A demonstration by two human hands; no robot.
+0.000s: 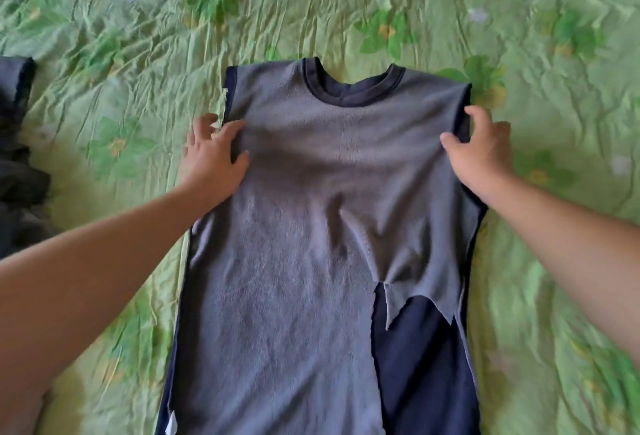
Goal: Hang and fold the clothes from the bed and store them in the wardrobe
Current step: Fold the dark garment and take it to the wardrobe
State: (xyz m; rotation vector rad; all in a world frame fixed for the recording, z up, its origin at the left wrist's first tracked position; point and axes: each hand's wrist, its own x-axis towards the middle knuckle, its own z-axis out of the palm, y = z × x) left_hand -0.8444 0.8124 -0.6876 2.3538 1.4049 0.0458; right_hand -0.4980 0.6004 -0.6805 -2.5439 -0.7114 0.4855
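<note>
– Crew-neck top point(304, 199), then: where is it lying?

– Flat on the green flowered bedspread point(346, 2), neck away from the person and hem toward them. It looks inside out: the face on top is grey and fleecy, while the neckband point(349, 104) and side edges are navy. A ragged split point(375, 296) low on the right shows the navy layer beneath.

– And the hands?

– One at each side, at about chest height. The left hand point(214, 154) lies on the left edge with its fingers loosely spread and the thumb on the cloth, pressing more than gripping. A pale label point(224, 102) sticks out just beyond it. The right hand point(481, 147) has its fingers curled over the right edge and the thumb on top, so it pinches the fabric.

– Why hold it that way?

– I'd say to square it up. One side is pinned while the other is drawn taut, which takes out the creases around the middle before the sides are folded in.

– How far along is it?

– Early, I think. The body is laid out but not yet folded. Dark clothes point(19, 171) are heaped at the left edge, well apart from it. No wardrobe is in view.

– Any risk?

– The loose flap at the split could bunch inside a fold.
</note>
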